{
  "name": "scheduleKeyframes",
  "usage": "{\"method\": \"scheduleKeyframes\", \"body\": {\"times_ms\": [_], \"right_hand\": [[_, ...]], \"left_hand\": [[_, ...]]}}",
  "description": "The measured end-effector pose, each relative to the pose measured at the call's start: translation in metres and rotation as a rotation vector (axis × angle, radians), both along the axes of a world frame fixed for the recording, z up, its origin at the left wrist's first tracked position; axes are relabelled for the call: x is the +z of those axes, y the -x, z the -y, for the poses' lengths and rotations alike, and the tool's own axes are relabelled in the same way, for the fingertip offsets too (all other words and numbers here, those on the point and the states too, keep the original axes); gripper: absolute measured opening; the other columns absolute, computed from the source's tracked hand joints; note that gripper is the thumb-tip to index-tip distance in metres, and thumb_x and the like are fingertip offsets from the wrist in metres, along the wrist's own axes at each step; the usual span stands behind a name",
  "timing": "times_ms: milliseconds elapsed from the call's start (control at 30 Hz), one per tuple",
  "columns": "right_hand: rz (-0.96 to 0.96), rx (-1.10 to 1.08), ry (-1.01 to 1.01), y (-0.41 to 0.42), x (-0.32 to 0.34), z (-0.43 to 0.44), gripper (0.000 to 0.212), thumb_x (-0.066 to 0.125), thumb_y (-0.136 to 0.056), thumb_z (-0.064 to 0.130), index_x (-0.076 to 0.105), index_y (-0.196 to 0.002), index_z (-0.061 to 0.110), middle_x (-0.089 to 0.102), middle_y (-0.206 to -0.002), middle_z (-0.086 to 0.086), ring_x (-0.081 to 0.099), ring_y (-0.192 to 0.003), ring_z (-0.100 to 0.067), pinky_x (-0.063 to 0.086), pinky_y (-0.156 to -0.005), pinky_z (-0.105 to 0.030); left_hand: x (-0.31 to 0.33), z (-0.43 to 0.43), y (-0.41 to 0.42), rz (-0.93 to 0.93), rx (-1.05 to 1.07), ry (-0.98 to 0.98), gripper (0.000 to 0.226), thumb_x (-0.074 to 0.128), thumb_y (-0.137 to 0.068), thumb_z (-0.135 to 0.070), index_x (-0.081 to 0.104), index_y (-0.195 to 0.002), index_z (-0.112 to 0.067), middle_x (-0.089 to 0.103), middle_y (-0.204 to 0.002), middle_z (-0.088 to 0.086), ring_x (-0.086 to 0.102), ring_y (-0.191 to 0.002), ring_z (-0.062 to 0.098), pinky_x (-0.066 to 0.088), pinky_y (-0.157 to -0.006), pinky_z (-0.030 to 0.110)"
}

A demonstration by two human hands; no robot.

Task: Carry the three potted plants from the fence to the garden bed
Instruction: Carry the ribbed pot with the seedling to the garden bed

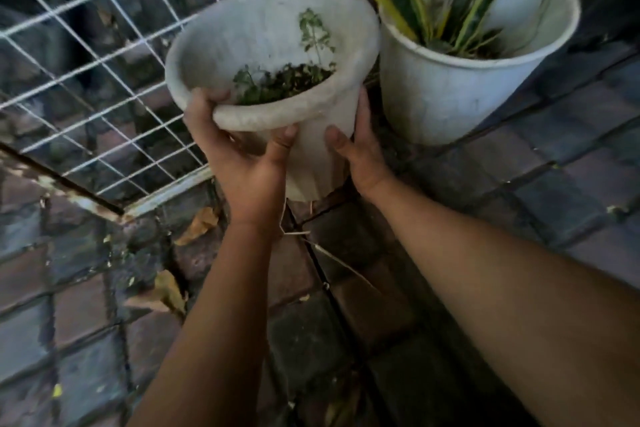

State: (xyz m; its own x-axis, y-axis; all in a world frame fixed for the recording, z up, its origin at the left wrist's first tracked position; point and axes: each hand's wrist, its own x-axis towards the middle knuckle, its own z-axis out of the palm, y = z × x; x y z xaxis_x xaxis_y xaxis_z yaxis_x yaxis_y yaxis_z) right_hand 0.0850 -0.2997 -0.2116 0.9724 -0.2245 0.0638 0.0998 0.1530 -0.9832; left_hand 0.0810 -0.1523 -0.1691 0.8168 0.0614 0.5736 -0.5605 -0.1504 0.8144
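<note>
A white pot with a small thin seedling tilts toward me in front of the white wire fence. My left hand grips its near rim, fingers curled over the edge. Against the pot's right side presses my right hand, thumb on the wall. Both hands hold this pot. A second white pot with long green and yellow striped leaves stands on the paving to the right, close beside the held pot. No third pot shows in this view.
Dark brick paving covers the ground, with dry leaves at the left. The fence's metal base rail runs along the floor. A thin dark line or cable crosses the bricks under my arms.
</note>
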Motion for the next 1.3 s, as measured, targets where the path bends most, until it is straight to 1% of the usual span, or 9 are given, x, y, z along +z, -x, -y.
{"method": "scheduleKeyframes", "body": {"times_ms": [100,167,233,367,500,667,800,1133,1300], "right_hand": [[-0.051,0.152,0.019,-0.008,0.005,0.019,0.137,0.09,-0.044,0.074,0.015,-0.151,0.034,0.038,-0.155,-0.006,0.042,-0.139,-0.018,0.048,-0.107,-0.025],[-0.062,0.185,0.016,-0.004,0.002,0.022,0.133,0.093,-0.051,0.049,0.018,-0.159,0.029,0.039,-0.159,-0.005,0.042,-0.142,-0.02,0.046,-0.111,-0.034],[-0.054,0.158,0.003,0.002,-0.006,0.019,0.12,0.084,-0.06,0.04,0.02,-0.161,0.029,0.034,-0.166,-0.008,0.039,-0.149,-0.025,0.041,-0.119,-0.046],[-0.065,0.119,-0.018,0.006,-0.009,0.016,0.118,0.081,-0.064,0.045,0.021,-0.164,0.027,0.036,-0.166,-0.007,0.041,-0.148,-0.024,0.039,-0.121,-0.048],[-0.138,0.188,-0.002,0.006,-0.003,0.02,0.15,0.095,-0.04,0.064,0.021,-0.164,0.023,0.039,-0.164,-0.007,0.046,-0.14,-0.019,0.047,-0.112,-0.033],[-0.134,0.168,0.036,0.001,-0.004,0.021,0.106,0.078,-0.075,0.028,0.023,-0.165,0.024,0.043,-0.162,-0.007,0.045,-0.144,-0.023,0.044,-0.117,-0.039],[-0.102,0.161,0.05,0.003,-0.011,0.012,0.102,0.081,-0.073,0.034,0.028,-0.16,0.033,0.054,-0.151,-0.002,0.055,-0.134,-0.017,0.051,-0.111,-0.036],[-0.215,0.19,0.001,0.019,0.001,0.0,0.117,0.078,-0.058,0.071,0.024,-0.16,0.047,0.06,-0.102,0.056,0.059,-0.093,0.027,0.048,-0.076,-0.029],[-0.1,0.278,0.038,0.016,0.038,-0.009,0.136,0.078,-0.048,0.084,0.02,-0.164,0.041,0.052,-0.152,0.018,0.053,-0.119,0.014,0.052,-0.105,-0.044]], "left_hand": [[0.01,-0.002,-0.004,-0.027,-0.021,-0.009,0.08,0.077,-0.079,-0.022,0.025,-0.136,-0.002,0.026,-0.135,0.013,0.039,-0.135,0.019,0.047,-0.117,0.039],[0.007,-0.008,-0.001,-0.063,-0.031,-0.018,0.095,0.081,-0.078,-0.013,0.015,-0.147,-0.001,0.019,-0.152,0.022,0.035,-0.147,0.021,0.042,-0.118,0.02],[-0.003,-0.017,0.003,-0.14,-0.068,0.006,0.113,0.087,-0.079,-0.002,0.005,-0.156,-0.01,0.012,-0.169,0.029,0.033,-0.157,0.038,0.046,-0.12,0.026],[-0.022,-0.019,0.003,-0.422,-0.109,0.097,0.137,0.094,-0.071,-0.013,-0.006,-0.162,-0.033,0.035,-0.169,0.02,0.049,-0.152,0.035,0.051,-0.117,0.059],[-0.036,-0.018,-0.006,-0.543,-0.165,-0.011,0.122,0.095,-0.071,-0.008,0.008,-0.154,-0.027,0.04,-0.164,0.009,0.051,-0.148,0.023,0.055,-0.116,0.048],[-0.049,-0.02,-0.014,-0.574,-0.167,-0.055,0.159,0.101,-0.059,-0.025,-0.016,-0.166,-0.014,0.029,-0.169,0.007,0.047,-0.145,0.015,0.054,-0.107,0.017],[-0.06,-0.024,-0.006,-0.642,-0.162,-0.05,0.176,0.099,-0.048,-0.043,-0.032,-0.163,-0.015,0.023,-0.175,0.011,0.037,-0.156,0.024,0.048,-0.12,0.037],[-0.047,-0.042,0.001,-0.531,-0.135,0.047,0.154,0.096,-0.052,-0.024,-0.006,-0.168,-0.016,0.028,-0.172,0.016,0.037,-0.157,0.037,0.042,-0.125,0.06],[-0.028,-0.047,0.012,-0.504,-0.105,0.155,0.15,0.089,-0.059,-0.022,-0.011,-0.17,-0.019,0.024,-0.176,0.017,0.037,-0.158,0.038,0.039,-0.126,0.062]]}}
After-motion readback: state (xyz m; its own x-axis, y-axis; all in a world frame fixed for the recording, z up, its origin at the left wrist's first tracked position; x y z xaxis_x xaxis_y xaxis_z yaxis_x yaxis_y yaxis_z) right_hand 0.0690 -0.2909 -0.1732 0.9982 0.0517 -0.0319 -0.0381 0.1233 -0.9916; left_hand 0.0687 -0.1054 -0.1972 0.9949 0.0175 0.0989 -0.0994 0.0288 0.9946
